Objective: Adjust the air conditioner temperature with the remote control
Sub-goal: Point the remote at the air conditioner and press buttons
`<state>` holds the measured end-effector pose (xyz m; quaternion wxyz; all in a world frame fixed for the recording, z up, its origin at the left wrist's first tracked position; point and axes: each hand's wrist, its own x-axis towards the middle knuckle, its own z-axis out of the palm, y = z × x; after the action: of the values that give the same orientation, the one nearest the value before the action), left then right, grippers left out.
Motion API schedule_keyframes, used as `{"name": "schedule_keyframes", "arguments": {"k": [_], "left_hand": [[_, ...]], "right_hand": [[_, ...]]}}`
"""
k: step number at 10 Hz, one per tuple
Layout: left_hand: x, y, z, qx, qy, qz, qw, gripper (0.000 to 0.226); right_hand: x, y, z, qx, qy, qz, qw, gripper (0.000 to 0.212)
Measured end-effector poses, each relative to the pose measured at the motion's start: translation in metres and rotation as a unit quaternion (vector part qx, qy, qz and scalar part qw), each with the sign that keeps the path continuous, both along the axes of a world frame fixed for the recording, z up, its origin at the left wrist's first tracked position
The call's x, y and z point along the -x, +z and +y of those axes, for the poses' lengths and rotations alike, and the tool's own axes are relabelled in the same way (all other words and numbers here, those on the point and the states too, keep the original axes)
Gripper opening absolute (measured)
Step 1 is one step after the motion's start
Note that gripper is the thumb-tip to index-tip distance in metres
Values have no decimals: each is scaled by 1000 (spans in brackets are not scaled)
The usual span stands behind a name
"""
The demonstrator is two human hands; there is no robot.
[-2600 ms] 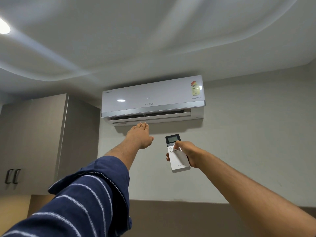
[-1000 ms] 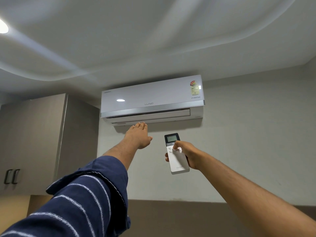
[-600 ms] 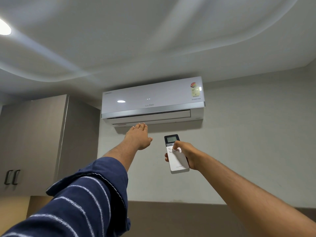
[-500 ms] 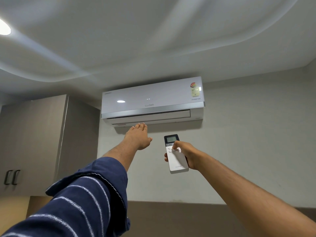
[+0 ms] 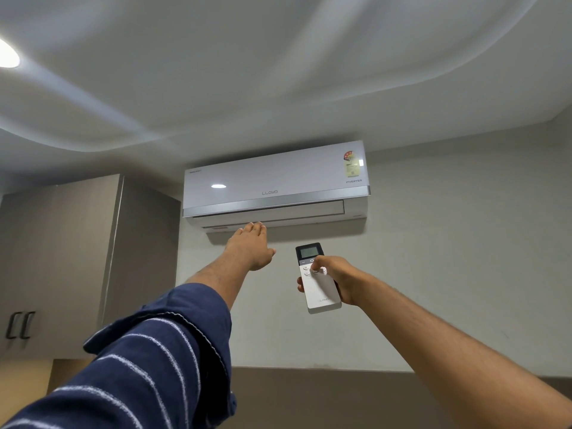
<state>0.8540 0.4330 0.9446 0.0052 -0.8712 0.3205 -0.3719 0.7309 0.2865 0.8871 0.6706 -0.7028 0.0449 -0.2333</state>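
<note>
A white wall-mounted air conditioner (image 5: 275, 184) hangs high on the wall, its bottom louvre flat against the body. My right hand (image 5: 335, 275) grips a white remote control (image 5: 320, 294) with a dark screen on top, held upright and aimed at the unit, thumb resting on the buttons below the screen. My left hand (image 5: 250, 247) is stretched up flat, fingers together, fingertips just under the unit's outlet, holding nothing. A blue striped sleeve covers my left upper arm.
A tall grey-brown cupboard (image 5: 62, 261) with black handles stands left of the unit, close to its side. A round ceiling light (image 5: 7, 57) glows at the upper left. A dark wall panel (image 5: 325, 397) runs below the pale wall.
The air conditioner's louvre has swung from open to shut against the body, and the small lights on its front have gone out. Both hands stay almost where they were.
</note>
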Motion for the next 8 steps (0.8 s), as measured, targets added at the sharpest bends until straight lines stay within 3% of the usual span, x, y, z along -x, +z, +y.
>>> {"name": "schedule_keyframes", "arguments": {"k": [8], "left_hand": [[-6, 0, -3, -1, 3, 2, 1000, 72]], "right_hand": [[-6, -3, -4, -9, 2, -3, 1000, 24]]}}
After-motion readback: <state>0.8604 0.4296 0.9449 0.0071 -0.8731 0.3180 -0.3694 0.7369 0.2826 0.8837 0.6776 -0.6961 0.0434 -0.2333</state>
